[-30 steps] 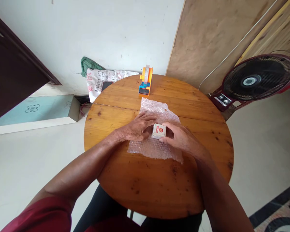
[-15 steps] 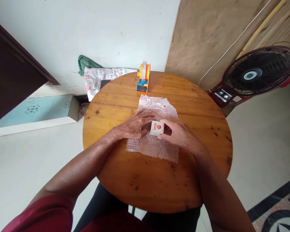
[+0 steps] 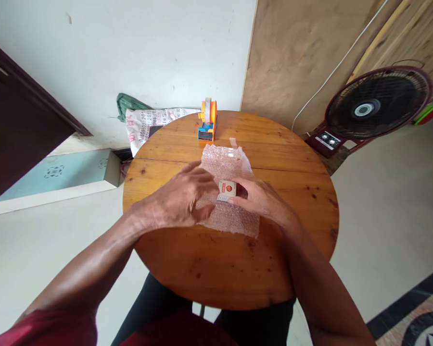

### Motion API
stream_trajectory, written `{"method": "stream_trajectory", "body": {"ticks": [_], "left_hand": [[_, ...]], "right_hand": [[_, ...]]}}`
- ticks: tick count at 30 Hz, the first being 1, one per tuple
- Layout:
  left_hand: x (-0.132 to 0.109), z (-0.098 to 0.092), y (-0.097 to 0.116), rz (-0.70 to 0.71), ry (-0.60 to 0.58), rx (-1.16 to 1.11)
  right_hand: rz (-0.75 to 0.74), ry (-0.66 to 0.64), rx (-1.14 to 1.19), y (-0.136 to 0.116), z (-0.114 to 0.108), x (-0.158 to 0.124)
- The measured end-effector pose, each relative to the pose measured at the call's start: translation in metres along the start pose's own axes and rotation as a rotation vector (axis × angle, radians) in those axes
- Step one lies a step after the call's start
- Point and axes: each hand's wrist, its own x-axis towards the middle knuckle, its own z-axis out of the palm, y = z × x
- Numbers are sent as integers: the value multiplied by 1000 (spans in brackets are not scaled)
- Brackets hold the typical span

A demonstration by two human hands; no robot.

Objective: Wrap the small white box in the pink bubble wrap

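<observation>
A small pale box (image 3: 227,189) with a red label sits on a sheet of bubble wrap (image 3: 228,220), which lies across the wooden table (image 3: 202,269). From its right side my right hand (image 3: 260,199) grips the box between thumb and fingers. My left hand (image 3: 180,194) is raised to the left of the box, over the wrap's left edge. Its thumb and fingers are apart, with nothing between them. A short strip of tape (image 3: 233,142) sticks up at the wrap's far edge.
An orange and blue tape dispenser (image 3: 208,120) stands near the table's far edge. To the right is a dark red fan (image 3: 368,113) on the floor. A printed white sack (image 3: 140,126) and a green bag (image 3: 130,106) lie behind the table at left.
My left hand has lifted away from the box and moved left and toward me. My right hand stays on the box. The camera view has shifted slightly.
</observation>
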Motion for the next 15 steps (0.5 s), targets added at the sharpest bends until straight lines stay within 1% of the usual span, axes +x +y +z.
{"method": "stream_trajectory", "body": {"ticks": [1,2,4,7,9,11,15], "left_hand": [[-4,0,10,16,-55,32],[-8,4,19,36,-72,72],[-17,19,32,33,-74,153],[-29,44,41,-2,-85,203],[-34,56,43,-34,-87,202],[-35,64,42,-71,-42,217],[-28,73,36,-113,114,235]], "right_hand": [[-5,4,-7,0,0,0],[-8,8,-13,0,0,-1],[-18,16,-13,-1,0,-2],[-35,29,1,-2,0,-2],[-40,31,0,-2,0,-2],[-48,39,-11,-2,0,-2],[-58,45,-29,-2,0,-2]]}}
